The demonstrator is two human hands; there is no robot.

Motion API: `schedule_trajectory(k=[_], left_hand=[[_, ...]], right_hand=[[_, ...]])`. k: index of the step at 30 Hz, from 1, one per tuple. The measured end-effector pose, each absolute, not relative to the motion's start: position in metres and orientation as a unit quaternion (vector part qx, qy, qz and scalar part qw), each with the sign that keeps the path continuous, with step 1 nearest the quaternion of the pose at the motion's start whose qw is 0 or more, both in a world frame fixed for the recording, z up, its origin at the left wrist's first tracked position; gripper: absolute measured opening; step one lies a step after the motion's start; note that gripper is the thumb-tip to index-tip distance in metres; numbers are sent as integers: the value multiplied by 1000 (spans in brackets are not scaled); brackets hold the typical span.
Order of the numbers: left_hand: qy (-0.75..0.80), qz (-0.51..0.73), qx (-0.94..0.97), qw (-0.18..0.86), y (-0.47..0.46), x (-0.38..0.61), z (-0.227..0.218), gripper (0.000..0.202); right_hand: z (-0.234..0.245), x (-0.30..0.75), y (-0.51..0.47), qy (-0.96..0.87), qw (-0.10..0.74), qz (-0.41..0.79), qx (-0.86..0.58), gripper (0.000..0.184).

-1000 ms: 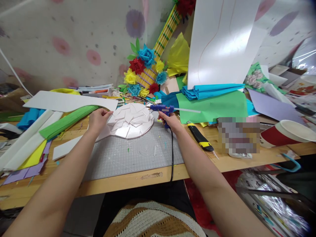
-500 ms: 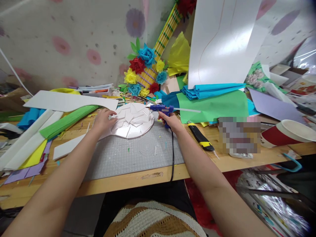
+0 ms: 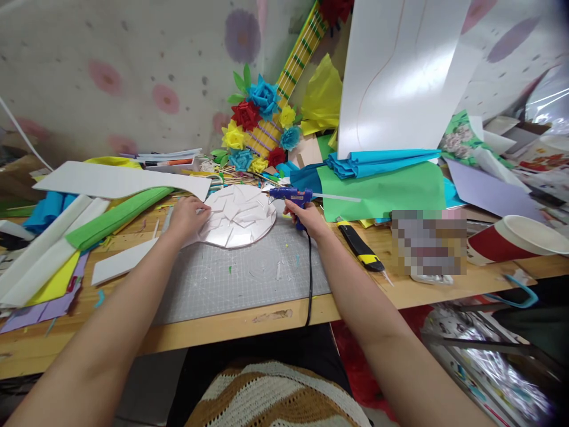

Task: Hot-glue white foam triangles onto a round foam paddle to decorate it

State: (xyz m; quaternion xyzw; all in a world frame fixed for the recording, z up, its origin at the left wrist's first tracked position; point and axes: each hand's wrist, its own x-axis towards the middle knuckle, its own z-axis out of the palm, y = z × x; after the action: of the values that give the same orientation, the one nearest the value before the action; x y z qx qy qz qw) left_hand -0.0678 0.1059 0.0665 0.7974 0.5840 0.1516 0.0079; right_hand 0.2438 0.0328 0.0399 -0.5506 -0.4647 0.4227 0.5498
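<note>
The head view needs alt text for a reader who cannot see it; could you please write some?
A person's right hand holds a blue glue gun pointing toward a rounded white piece topped with flat white fragments, with the left hand at the piece's left side. A gray cutting mat lies beneath; behind stands a yellow guitar shape decorated with colorful flowers.

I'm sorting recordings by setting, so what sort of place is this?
Probably a craft workspace: the right hand holds a blue glue gun, a gray cutting mat lies on the wooden table, and a flower-trimmed, guitar-shaped piece stands at the back.
</note>
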Motion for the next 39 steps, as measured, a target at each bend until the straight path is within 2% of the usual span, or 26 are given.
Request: schedule_trajectory(k=[6,10,19,24,26,29,34,39], left_hand=[[577,162,800,-16,102,-65,69,33],[525,189,830,-3,102,-57,67,42],[512,123,850,33,111,-43,63,49],[550,189,813,19,102,-54,62,52],[585,184,790,30,99,-66,63,60],[626,106,769,77,96,-91,68,76],[603,-26,778,175,93,-116,84,103],[597,-70,781,172,94,-111,85,121]], right_hand=[[43,243,32,-463,547,414,-561,45],[43,244,32,-457,549,422,-558,44],[36,247,40,-394,584,411,-579,41],[36,252,44,-321,614,413,-591,35],[36,253,46,-293,627,413,-592,31],[35,254,48,-265,638,412,-593,27],[35,252,48,-270,630,415,-598,24],[37,251,46,-258,637,412,-598,22]])
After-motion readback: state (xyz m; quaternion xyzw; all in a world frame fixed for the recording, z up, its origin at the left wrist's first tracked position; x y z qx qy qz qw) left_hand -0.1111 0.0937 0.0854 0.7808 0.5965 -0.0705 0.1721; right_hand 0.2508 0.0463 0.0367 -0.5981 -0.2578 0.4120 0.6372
